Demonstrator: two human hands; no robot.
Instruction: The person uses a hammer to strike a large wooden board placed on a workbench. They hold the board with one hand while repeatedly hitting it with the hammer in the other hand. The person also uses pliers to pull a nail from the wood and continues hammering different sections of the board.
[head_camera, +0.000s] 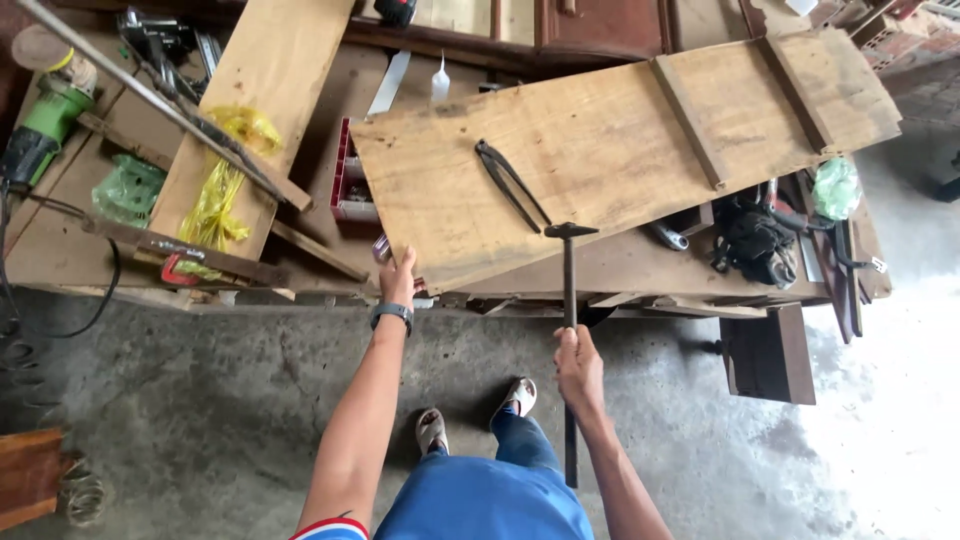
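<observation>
A red compartment box (345, 175) sits on the surface (60, 250) at about 10 o'clock from the left hand, its small cells holding pale bits too small to identify; the big wooden board (600, 150) covers its right side. Two green plastic bags, one (128, 190) at far left and one (836, 188) at 3 o'clock past the board's right end, are bunched shut, so their contents are hidden. A yellow plastic bag (222, 190) lies crumpled on a long plank (270, 70), crossed by a metal rod (150, 95).

The left hand (398, 282) grips the board's near left corner, fingers curled under the edge and out of sight. The right hand (578, 365) is clenched round the dark handle of a hammer (570, 300), whose head rests at the board's near edge, at 12 o'clock from the hand; the handle's lower end runs past the wrist toward the floor. Black pincers (510, 182) lie on the board at 11 o'clock from the hammer head.

A white squeeze bottle (440, 80) pokes up behind the board, its base cut off. A green power tool (45, 125) lies at the far left edge. A dark tangle of straps (755, 240) at 3 o'clock is hard to make out.
</observation>
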